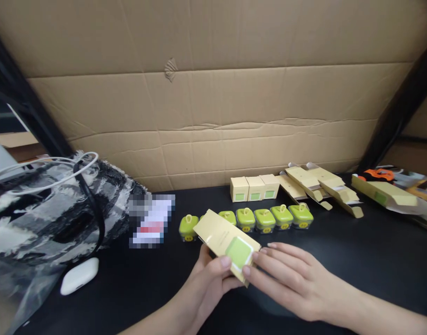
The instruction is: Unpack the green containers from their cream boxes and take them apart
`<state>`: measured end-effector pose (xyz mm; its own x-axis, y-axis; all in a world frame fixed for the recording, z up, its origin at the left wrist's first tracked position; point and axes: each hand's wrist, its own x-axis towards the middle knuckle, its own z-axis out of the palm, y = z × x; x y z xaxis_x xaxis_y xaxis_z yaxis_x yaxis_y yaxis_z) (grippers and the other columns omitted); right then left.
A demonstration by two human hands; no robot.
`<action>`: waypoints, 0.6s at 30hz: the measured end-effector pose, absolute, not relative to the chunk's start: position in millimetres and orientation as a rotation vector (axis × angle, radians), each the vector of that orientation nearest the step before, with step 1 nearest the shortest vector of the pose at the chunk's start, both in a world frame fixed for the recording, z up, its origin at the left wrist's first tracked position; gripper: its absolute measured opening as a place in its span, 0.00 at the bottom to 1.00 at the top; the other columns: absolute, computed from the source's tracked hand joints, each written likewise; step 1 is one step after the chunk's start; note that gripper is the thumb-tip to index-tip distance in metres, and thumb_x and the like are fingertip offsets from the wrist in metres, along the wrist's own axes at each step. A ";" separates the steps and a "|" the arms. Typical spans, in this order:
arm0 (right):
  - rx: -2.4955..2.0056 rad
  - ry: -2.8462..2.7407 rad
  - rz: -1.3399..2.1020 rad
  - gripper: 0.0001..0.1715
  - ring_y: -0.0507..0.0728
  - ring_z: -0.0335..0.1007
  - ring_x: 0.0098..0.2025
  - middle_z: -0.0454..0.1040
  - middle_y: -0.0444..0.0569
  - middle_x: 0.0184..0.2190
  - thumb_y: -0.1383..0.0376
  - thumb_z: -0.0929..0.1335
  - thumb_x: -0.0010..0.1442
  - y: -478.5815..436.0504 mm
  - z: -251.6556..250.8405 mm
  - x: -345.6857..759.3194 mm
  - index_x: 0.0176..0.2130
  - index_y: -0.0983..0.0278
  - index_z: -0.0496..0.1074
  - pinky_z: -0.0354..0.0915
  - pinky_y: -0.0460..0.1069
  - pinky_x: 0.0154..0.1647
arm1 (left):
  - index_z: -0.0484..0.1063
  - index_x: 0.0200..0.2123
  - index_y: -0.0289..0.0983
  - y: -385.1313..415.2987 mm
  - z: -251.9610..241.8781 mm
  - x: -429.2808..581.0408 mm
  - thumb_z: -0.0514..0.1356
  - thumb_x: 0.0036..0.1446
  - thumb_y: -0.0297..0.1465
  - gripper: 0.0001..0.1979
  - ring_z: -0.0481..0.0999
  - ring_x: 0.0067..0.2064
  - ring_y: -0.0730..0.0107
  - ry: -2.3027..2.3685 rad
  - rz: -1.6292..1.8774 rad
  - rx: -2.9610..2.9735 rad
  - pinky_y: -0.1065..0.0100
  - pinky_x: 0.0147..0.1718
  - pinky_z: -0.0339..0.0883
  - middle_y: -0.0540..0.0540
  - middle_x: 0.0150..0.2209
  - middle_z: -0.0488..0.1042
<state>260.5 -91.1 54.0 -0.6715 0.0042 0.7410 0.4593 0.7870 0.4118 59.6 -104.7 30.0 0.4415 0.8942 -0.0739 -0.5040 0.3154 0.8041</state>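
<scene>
A pale yellow carton [216, 235] with a green square label is tilted in front of me above the black table. My left hand [208, 286] grips it from below, the thumb lying on its printed face. My right hand [297, 281] has its fingertips against the carton's lower right end. Just behind stands a row of several small clear containers with green lids [265, 218], each lid topped by a loop. The carton covers part of that row. Three closed cartons [255, 188] stand side by side farther back.
Several flattened cartons [318, 184] are piled at the back right, and another carton [388, 193] lies beyond them. An orange tool [379, 174] is at the far right. On the left are a shaggy grey fabric [108, 200], white cable [42, 163] and white case [79, 275]. Cardboard [213, 102] walls the back.
</scene>
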 end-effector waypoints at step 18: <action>-0.237 -2.171 -0.572 0.20 0.52 0.74 0.49 0.82 0.40 0.38 0.68 0.57 0.66 -98.4 34.3 264.7 0.29 0.58 0.72 0.65 0.49 0.57 | 0.72 0.46 0.35 -104.0 32.8 61.9 0.66 0.52 0.40 0.21 0.79 0.42 0.60 0.819 1.023 0.755 0.66 0.40 0.71 0.41 0.42 0.80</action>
<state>264.7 -98.4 34.3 -0.6161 -0.0314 0.7871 0.3608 0.8770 0.3174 61.9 -104.0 32.8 0.2931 0.9298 -0.2225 -0.4207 0.3344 0.8433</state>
